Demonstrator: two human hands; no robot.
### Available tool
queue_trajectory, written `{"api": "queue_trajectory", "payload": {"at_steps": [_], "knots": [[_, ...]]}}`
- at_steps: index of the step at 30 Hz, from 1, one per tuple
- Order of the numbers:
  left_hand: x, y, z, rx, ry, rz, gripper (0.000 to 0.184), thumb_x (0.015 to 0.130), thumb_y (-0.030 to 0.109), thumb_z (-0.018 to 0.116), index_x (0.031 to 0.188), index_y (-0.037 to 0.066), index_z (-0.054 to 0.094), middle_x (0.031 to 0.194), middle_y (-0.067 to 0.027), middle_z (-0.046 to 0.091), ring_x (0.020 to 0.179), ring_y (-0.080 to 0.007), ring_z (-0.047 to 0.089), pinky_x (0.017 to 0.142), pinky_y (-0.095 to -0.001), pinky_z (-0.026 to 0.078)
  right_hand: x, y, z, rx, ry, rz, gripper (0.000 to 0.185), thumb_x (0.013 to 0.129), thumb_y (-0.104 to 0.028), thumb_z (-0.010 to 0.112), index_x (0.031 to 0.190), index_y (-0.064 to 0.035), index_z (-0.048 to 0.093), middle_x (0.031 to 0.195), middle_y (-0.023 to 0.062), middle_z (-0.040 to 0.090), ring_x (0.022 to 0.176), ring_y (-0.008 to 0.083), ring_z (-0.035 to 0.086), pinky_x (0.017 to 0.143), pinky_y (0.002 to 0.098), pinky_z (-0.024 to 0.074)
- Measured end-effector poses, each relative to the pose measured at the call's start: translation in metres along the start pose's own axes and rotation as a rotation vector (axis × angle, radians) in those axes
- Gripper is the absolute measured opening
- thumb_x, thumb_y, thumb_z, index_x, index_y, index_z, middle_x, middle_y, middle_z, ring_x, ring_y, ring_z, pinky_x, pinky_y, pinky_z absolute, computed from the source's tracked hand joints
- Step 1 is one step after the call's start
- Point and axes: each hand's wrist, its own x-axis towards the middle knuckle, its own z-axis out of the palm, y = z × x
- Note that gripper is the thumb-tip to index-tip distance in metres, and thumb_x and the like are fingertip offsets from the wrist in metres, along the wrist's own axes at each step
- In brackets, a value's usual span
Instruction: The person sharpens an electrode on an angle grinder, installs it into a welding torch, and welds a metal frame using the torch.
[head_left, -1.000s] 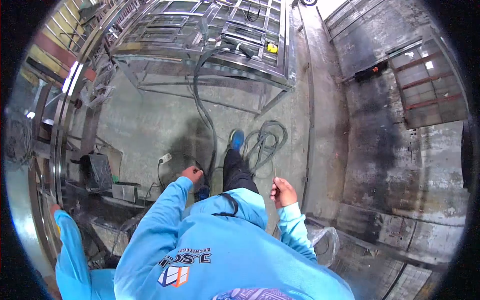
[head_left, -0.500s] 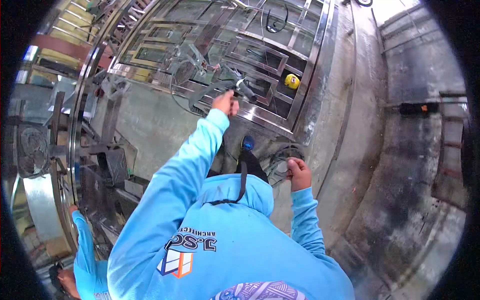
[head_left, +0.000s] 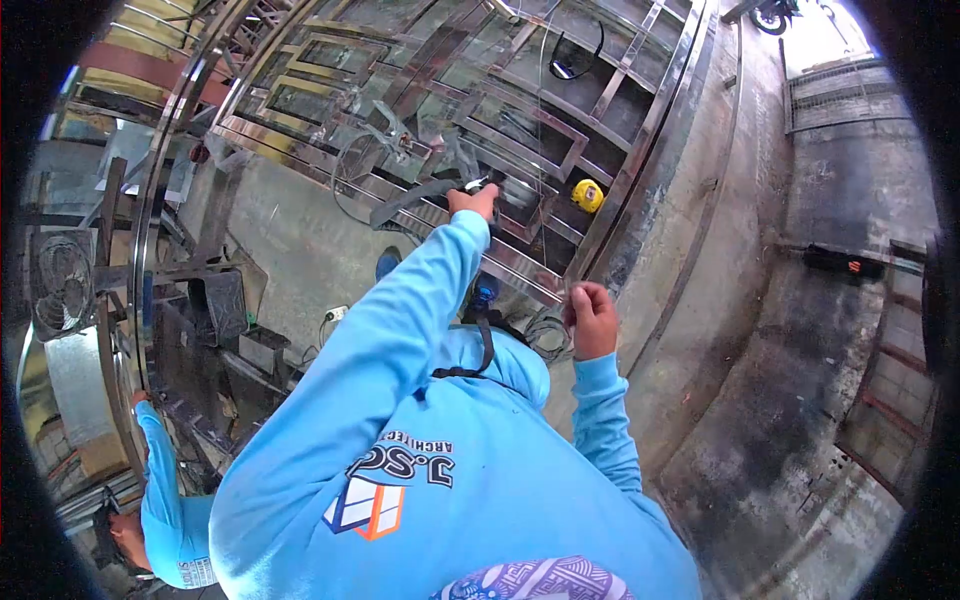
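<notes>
My left hand (head_left: 474, 203) is closed around a dark-handled tool on a thick dark hose (head_left: 415, 200), which looks like a welding torch (head_left: 478, 186). It is over the near edge of a shiny metal frame (head_left: 520, 268). Beyond the frame's near right corner, my right hand (head_left: 594, 315) is closed with thumb and fingers pinched together. From near its fingertips a very thin rod (head_left: 541, 180) runs up across the frame; the gripped end is hard to make out. A yellow tape measure (head_left: 587, 196) lies on the frame, to the right of my left hand.
Metal clamps (head_left: 392, 130) and a black strap-like loop (head_left: 577, 52) lie on the frame. Coiled cable (head_left: 547, 338) lies by my feet. At left are a dusty fan (head_left: 62, 285), metal pieces and a co-worker's blue sleeve (head_left: 165, 480). A wall stands at right.
My left hand has moved slightly right and forward, with the torch now lower over the frame. My right hand has moved forward, and the thin rod now shows. The view has shifted slightly.
</notes>
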Motion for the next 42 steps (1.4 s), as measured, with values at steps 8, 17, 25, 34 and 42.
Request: {"api": "queue_trajectory", "payload": {"at_steps": [8, 17, 25, 34, 42], "knots": [[-0.048, -0.004, -0.141, 0.045, -0.476, 0.244, 0.061, 0.073, 0.026, 0.08, 0.115, -0.002, 0.046, 0.106, -0.019, 0.066, 0.095, -0.0286, 0.068, 0.083, -0.0411, 0.054, 0.056, -0.056, 0.153, -0.25, -0.258, -0.539, 0.015, 0.095, -0.013, 0.06, 0.106, -0.0023, 0.06, 0.136, 0.0184, 0.06, 0.113, 0.0292, 0.061, 0.099, 0.037, 0.0467], [-0.008, 0.0, -0.222, 0.251, -0.733, 0.474, 0.074, 0.081, 0.025, 0.073, 0.134, -0.006, 0.031, 0.111, -0.0274, 0.065, 0.105, -0.0424, 0.067, 0.089, -0.0445, 0.054, 0.04, -0.055, 0.264, -0.262, -0.173, -0.468, 0.013, 0.098, -0.011, 0.055, 0.102, -0.0001, 0.058, 0.139, 0.0215, 0.057, 0.122, 0.0273, 0.058, 0.105, 0.0385, 0.0445], [0.006, 0.03, -0.244, 0.314, -0.844, 0.38, 0.074, 0.08, 0.024, 0.072, 0.131, -0.007, 0.029, 0.109, -0.0334, 0.064, 0.102, -0.0473, 0.066, 0.087, -0.0489, 0.053, 0.053, -0.047, 0.28, -0.213, -0.103, -0.415, 0.012, 0.101, -0.009, 0.05, 0.106, 0.0007, 0.055, 0.139, 0.021, 0.056, 0.129, 0.0256, 0.054, 0.112, 0.0384, 0.0388], [-0.003, 0.046, -0.222, 0.284, -0.75, 0.283, 0.089, 0.078, 0.025, 0.075, 0.14, -0.014, 0.024, 0.117, -0.0352, 0.06, 0.112, -0.0456, 0.062, 0.096, -0.0446, 0.05, 0.086, -0.053, 0.27, -0.215, -0.241, -0.355, 0.014, 0.099, -0.013, 0.054, 0.102, 0.0009, 0.058, 0.131, 0.0224, 0.063, 0.113, 0.0245, 0.063, 0.099, 0.0365, 0.0478], [-0.011, 0.038, -0.214, 0.35, -0.664, 0.263, 0.085, 0.08, 0.026, 0.072, 0.14, -0.011, 0.024, 0.113, -0.0347, 0.062, 0.105, -0.048, 0.064, 0.092, -0.0476, 0.051, 0.12, -0.1, 0.234, -0.599, 0.042, -0.517, 0.01, 0.089, -0.008, 0.071, 0.096, -0.0023, 0.071, 0.083, 0.0097, 0.068, 0.07, 0.017, 0.066, 0.065, 0.0298, 0.0525]]}}
